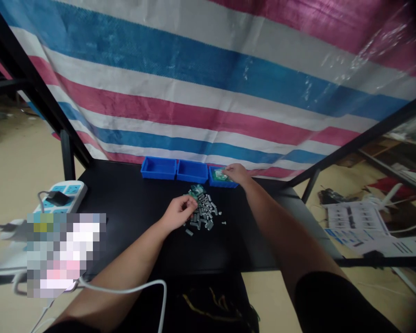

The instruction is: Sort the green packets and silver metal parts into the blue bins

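On the black tabletop (142, 208) lies a loose pile of small metallic and grey pieces (204, 210), with some green circuit boards (197, 189) at its far side. My left hand (178, 212) is at the pile's left edge, its fingers curled and pressed together; whatever they may hold is hidden. My right hand (238, 174) reaches over the rightmost blue bin (225, 184). Its thumb and fingertips are pinched together just above the green boards (220, 175) inside, and I cannot make out what is between them.
Two more blue bins, the middle one (192, 178) and the left one (158, 175), stand in line at the back. A striped sheet (194, 111) hangs behind. At left are a power strip (69, 188) and a white cable (131, 290). Printed papers (353, 219) lie at right.
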